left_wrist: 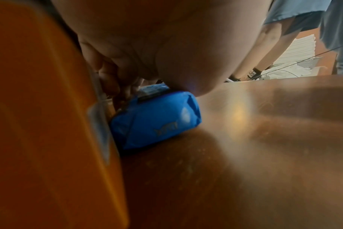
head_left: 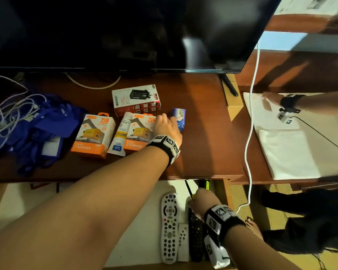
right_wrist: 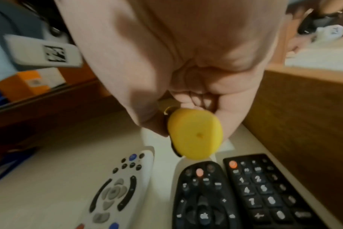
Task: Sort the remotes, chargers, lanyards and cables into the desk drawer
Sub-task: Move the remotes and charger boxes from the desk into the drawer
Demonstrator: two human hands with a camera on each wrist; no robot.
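On the tabletop (head_left: 203, 121), the left hand (head_left: 167, 126) curls its fingers around a small blue packet (head_left: 180, 118) just right of an orange fast-charger box (head_left: 140, 133). Nearer, over the open drawer (head_left: 141, 221) holding four remotes (head_left: 169, 227), the right hand (head_left: 200, 201) grips a yellow-handled tool (right_wrist: 195, 134).

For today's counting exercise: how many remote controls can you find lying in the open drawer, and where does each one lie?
4. The white remote lies furthest left, the small white remote beside it, then the rounded black remote, then the flat black remote against the drawer's right wall. The right hand may hide others.
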